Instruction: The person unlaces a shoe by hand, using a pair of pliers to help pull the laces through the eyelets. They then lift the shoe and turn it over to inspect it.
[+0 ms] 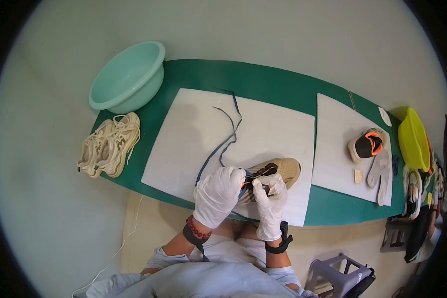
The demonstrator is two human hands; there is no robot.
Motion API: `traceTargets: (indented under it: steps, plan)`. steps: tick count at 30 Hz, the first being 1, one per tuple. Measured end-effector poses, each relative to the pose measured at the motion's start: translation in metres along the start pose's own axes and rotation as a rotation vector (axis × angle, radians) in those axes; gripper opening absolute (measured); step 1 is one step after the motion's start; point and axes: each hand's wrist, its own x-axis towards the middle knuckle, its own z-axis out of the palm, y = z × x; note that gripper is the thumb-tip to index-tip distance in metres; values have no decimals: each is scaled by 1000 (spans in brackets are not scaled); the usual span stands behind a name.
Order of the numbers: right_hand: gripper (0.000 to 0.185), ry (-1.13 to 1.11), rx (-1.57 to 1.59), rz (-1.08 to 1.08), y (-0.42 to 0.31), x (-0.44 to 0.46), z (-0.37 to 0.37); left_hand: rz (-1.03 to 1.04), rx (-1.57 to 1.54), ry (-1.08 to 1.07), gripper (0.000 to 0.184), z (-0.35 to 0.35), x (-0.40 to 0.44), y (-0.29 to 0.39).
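A beige and black sneaker with orange lining lies on the white board, its toe pointing right. My left hand, in a white glove, is closed around the shoe's ankle end and hides much of it. Thumb and fingers of my right hand, also gloved, pinch together at the lacing area, apparently on a lace; the fingertips partly cover it. A dark blue shoelace runs from near my left hand up across the board in two loose strands. Another bit of lace shows below the shoe between my wrists.
White sneakers and a mint-green basin stand on the left. Rightward, a second white board bears another sneaker, insoles and a small beige block. Beyond is a yellow-green basin. A grey stool stands below.
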Motion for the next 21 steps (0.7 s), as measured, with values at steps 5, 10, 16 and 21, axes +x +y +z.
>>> traceTargets:
  steps: [5, 10, 16, 21]
  plan:
    - [17, -15, 3, -3, -6, 1, 0, 16, 27, 12, 12, 0, 0, 0]
    - [17, -19, -65, -16, -2, 1, -1, 12, 3, 0, 12, -2, 2, 0]
    - [16, -3, 61, 12, 3, 1, -2, -10, 17, -49, 12, -3, 3, 1]
    - [20, 35, 27, -30, 3, -1, -1, 4, 14, -14, 13, 0, 2, -1]
